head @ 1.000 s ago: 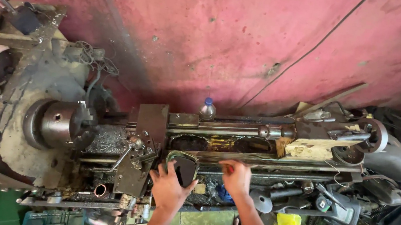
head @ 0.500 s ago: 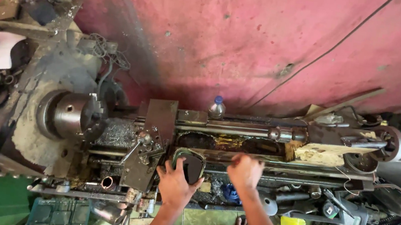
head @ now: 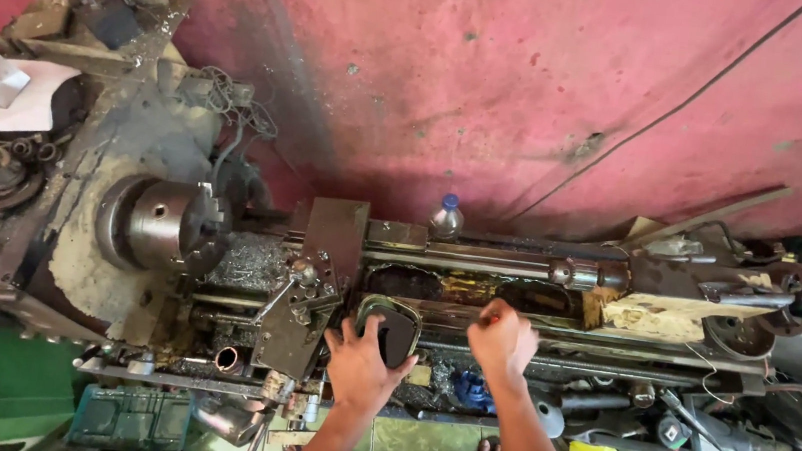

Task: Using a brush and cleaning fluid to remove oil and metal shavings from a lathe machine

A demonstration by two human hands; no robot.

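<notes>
1. The left hand (head: 360, 364) lies flat, fingers spread, on a dark rounded part with a pale rim (head: 392, 332) that sits on the lathe bed (head: 471, 316). It presses or steadies rather than clasps: the palm covers the part's near-left edge, and no finger shows curled beneath it.

2. The right hand (head: 501, 340) is a closed fist just to the right of that part, on the same rails. A speck of red shows at its knuckles; I cannot tell whether it grips a small tool or only bears down on the metal.

3. Left of the left hand stands the carriage with its tool post (head: 320, 277), close by; further left, well apart, is the chuck (head: 169, 225), with metal swarf between the two.

4. Beyond the hands, against the pink wall (head: 499, 75), a small plastic bottle with a blue cap (head: 445, 217) stands upright. To the right of the fist, well apart, the tailstock (head: 706, 291) rests on the bed.

5. Judged from this, the step in hand is seating or adjusting the dark part on the rails, one hand holding it still while the other works beside it.

6. A next move calls for the left palm keeping the part from sliding, and for care that the fist works clear of the carriage.
</notes>
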